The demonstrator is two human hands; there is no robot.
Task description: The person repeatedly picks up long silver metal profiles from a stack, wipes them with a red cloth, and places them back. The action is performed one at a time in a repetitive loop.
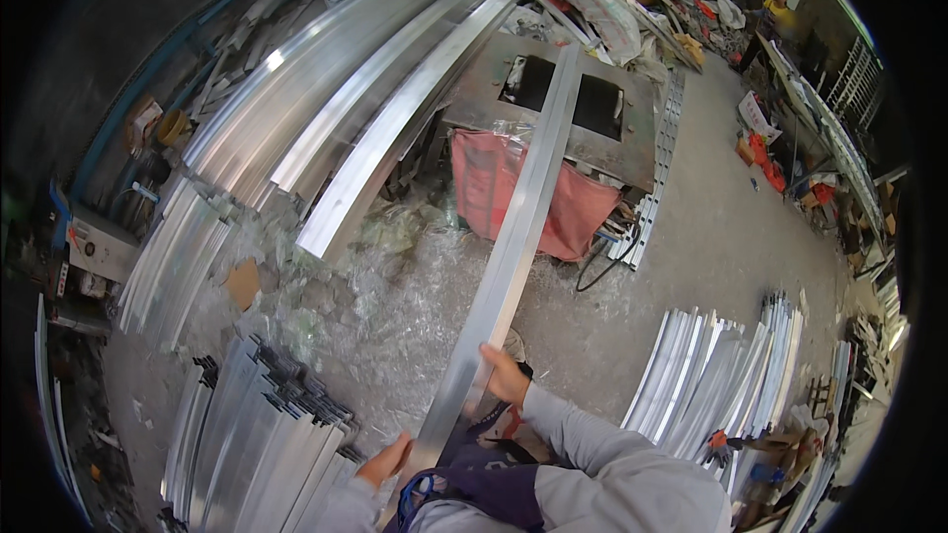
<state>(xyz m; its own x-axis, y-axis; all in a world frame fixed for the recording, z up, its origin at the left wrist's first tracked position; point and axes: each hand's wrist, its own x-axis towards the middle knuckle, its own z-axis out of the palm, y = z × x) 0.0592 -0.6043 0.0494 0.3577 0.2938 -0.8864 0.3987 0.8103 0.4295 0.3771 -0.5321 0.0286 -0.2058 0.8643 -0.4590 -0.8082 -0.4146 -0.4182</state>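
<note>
A long silvery aluminium profile (513,227) runs from against my body up and away. Its far end overlaps a metal-topped work stand (632,143) with a dark rectangular opening. My right hand (506,375) is closed round the profile's right edge, thumb on its upper face. Lower down, near my body, my left hand (387,459) grips the left edge, its fingertips partly hidden. A red cloth (578,207) hangs from the stand's near side, behind the profile.
Long aluminium bars (326,69) lie stacked at the far left. Bundles of profiles stand at the near left (247,434) and near right (706,365). Crumpled clear plastic film (375,286) litters the floor. A black cable (607,281) loops beside the stand. Scrap lines the right wall.
</note>
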